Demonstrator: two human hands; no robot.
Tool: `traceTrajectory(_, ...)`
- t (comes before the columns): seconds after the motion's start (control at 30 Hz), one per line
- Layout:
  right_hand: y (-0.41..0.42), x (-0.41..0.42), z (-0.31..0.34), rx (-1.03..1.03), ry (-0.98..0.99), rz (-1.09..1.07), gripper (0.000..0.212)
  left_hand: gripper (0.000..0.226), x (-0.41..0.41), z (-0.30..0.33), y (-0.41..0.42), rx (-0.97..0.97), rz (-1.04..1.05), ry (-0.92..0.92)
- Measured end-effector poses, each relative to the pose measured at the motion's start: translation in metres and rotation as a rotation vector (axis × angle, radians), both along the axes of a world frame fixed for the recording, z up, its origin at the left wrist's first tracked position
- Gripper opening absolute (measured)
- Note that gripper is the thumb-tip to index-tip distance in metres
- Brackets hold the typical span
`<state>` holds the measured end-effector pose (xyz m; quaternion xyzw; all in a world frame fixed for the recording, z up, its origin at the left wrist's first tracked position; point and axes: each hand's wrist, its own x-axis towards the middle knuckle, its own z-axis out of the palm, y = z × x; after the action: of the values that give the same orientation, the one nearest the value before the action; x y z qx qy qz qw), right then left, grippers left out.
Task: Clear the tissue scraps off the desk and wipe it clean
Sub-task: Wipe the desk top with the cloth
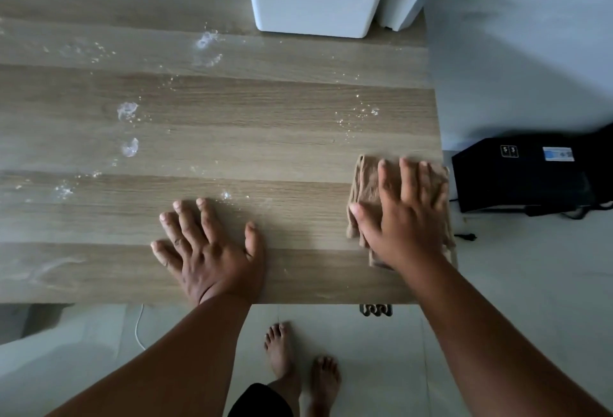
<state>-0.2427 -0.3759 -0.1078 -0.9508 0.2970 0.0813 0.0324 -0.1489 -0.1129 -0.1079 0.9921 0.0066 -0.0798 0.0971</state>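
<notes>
The wiping step is in hand. The right hand (403, 214) is pressing flat on a folded tan cloth (366, 191) at the near right corner of the pale wood-grain desk (265, 138), fingers straight and slightly spread across the fabric, thumb out to the left; it is not gripping the cloth, only bearing down on it. The left hand (207, 247) is resting palm-down on the bare desk near the front edge, fingers splayed apart, holding nothing and seemingly bracing. No large tissue scraps are showing; what is lying on the desk are small white flecks and wet-looking blotches (127, 111), scattered over the left and middle and up toward the white tissue box with a wooden lid (315, 8) at the far edge. The next move is likely calling for steady downward pressure while sliding the cloth leftward and away, across those marks.
</notes>
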Motion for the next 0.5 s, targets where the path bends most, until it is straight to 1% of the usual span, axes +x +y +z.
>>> traceTrajectory(0.07, 0.01, 0.032, 0.002, 0.019, 0.007, -0.094, 0.092, 0.093, 0.0, 0.001, 0.0, -0.004, 0.001, 0.004)
traceTrajectory(0.1, 0.021, 0.046, 0.002, 0.017, 0.007, -0.107, 0.092, 0.093, 0.0, 0.001, 0.0, -0.004, 0.001, 0.005)
traceTrajectory(0.2, 0.073, 0.064, 0.001, 0.023, -0.063, -0.035, 0.087, 0.093, 0.0, 0.002, -0.001, -0.002, 0.0, 0.011)
traceTrajectory(0.27, 0.112, 0.055, -0.001, 0.043, -0.143, 0.059, 0.083, 0.093, 0.0, 0.001, -0.001, 0.001, -0.001, 0.02)
traceTrajectory(0.33, 0.132, 0.032, -0.005, 0.06, -0.186, 0.17, 0.08, 0.093, 0.0, 0.0, -0.001, 0.001, -0.002, 0.023)
traceTrajectory(0.43, 0.114, -0.011, -0.01, 0.059, -0.204, 0.292, 0.077, 0.092, -0.001, 0.001, 0.0, -0.003, 0.004, 0.014)
traceTrajectory(0.5, 0.085, -0.036, -0.011, 0.025, -0.167, 0.302, 0.077, 0.092, -0.001, 0.002, 0.0, -0.006, 0.003, 0.017)
